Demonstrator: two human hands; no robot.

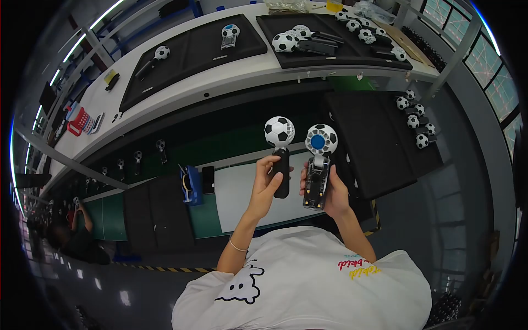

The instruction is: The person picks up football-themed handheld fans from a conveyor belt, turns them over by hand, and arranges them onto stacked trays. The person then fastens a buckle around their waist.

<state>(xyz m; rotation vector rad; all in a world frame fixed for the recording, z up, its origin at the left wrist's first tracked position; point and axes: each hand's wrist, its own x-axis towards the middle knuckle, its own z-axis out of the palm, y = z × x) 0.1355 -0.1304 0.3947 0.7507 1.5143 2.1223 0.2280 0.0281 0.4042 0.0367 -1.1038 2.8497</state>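
Note:
My left hand is wrapped round the black handle of a device with a soccer-ball head, held upright. Beside it, my right hand grips a second soccer-ball device, whose open handle shows inner parts and whose head has a blue round centre. The two devices are close together but apart. Below them lies a white sheet on the green bench.
Black mats on the white upper table hold several soccer-ball devices. More lie on a black mat at the right. A blue holder and black phone are left of my hands. A co-worker is far left.

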